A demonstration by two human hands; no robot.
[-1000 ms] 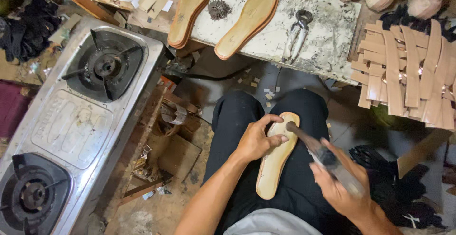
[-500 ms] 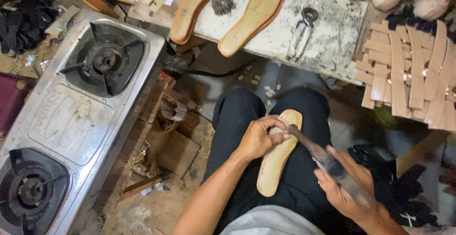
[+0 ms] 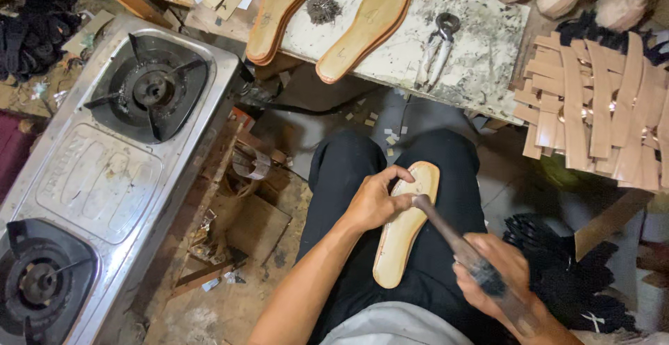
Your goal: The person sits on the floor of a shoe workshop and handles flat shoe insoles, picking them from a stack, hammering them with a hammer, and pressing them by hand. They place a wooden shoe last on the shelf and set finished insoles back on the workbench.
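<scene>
Your left hand grips the flat tan shoe sole lying on your lap, on black trousers. Your right hand is closed around a dark-handled hammer, its head touching the sole's top.

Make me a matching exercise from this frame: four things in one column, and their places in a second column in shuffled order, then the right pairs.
Things:
1. sole in hand
2. metal pincers
3. two-burner gas stove
4. pile of leather strips

Places:
A. at the left edge of the view, on the floor side
B. lying on the speckled bench top
C. on the person's lap, steadied by the left hand
D. at the right end of the bench

The right hand grips a dark-handled tool whose tip meets the sole.

Pairs: 1-C, 2-B, 3-A, 4-D
</scene>
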